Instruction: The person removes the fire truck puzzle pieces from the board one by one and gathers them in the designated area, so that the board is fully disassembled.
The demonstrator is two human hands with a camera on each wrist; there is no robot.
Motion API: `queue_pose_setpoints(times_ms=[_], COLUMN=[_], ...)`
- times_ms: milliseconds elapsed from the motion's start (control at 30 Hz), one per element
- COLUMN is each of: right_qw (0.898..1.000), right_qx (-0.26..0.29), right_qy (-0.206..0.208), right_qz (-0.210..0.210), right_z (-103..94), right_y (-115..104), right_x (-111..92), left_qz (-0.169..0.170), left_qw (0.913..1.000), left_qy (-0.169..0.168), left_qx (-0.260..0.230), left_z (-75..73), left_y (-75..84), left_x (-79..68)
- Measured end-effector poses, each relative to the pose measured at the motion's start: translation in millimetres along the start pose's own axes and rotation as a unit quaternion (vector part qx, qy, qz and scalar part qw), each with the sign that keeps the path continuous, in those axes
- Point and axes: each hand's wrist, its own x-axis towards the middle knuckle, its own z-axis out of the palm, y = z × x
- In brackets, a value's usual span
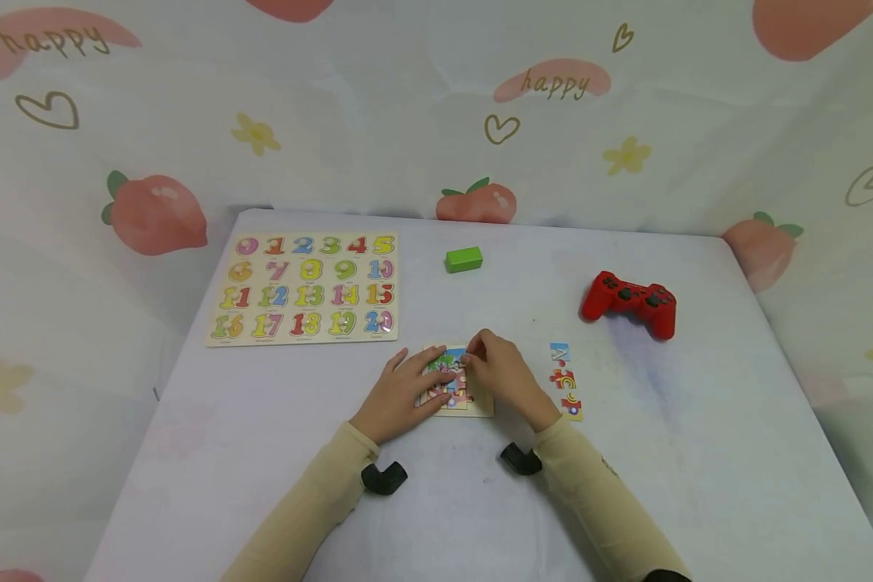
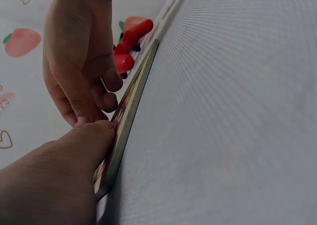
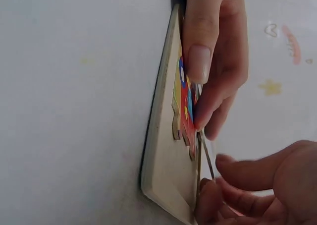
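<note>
A small jigsaw puzzle board point(image 1: 483, 408) with a pale wooden frame lies at the table's middle, partly filled with colourful pieces. My left hand point(image 1: 407, 394) rests over its left side, fingers spread and pressing on the fitted pieces point(image 3: 184, 101). At the upper right of the board, my right hand point(image 1: 500, 372) pinches a thin puzzle piece point(image 3: 207, 155), seen edge-on in the right wrist view. The bare right part of the board shows beside the fitted pieces. In the left wrist view, the right hand point(image 2: 81, 61) hangs over the board's far end, beyond the left thumb point(image 2: 94, 138).
Loose puzzle pieces point(image 1: 563, 378) lie in a column beside my right wrist. A number board point(image 1: 301, 283) sits at the back left, a green block point(image 1: 464, 259) at the back middle, and a red game controller point(image 1: 629, 303) at the back right. Patterned cloth point(image 1: 378, 105) hangs behind.
</note>
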Motion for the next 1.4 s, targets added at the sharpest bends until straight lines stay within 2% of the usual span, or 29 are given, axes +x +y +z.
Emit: queue_pose_setpoints(times_ms=[267,600,800,967,1100,1400], right_qw=[0.999,0.997,0.997,0.997,0.997,0.997], right_qx=[0.049,0.078,0.074,0.058,0.045,0.018], right_qy=[0.0,0.003,0.002,-0.001,-0.01,-0.015], right_qz=[-0.001,-0.006,0.016,0.046,0.066,0.07], right_z=[1.1,-3.9,-27.4,-55.8,-72.5,-81.9], right_y=[8,13,23,47,65,77], right_x=[8,7,1,-4,-7,-5], left_qz=[0.004,-0.013,-0.019,-0.021,-0.014,-0.011], left_qw=[1.0,0.9998,0.9994,0.9993,0.9997,0.9998], left_qy=[0.002,-0.014,-0.026,-0.031,-0.02,-0.017], left_qx=[-0.001,-0.006,-0.01,-0.006,-0.001,-0.006], left_z=[0.5,0.9,-0.6,-0.1,1.6,3.5], left_y=[0.5,-0.6,0.7,0.7,-0.4,-2.3], left_x=[0.1,-0.1,0.1,0.1,0.1,0.3])
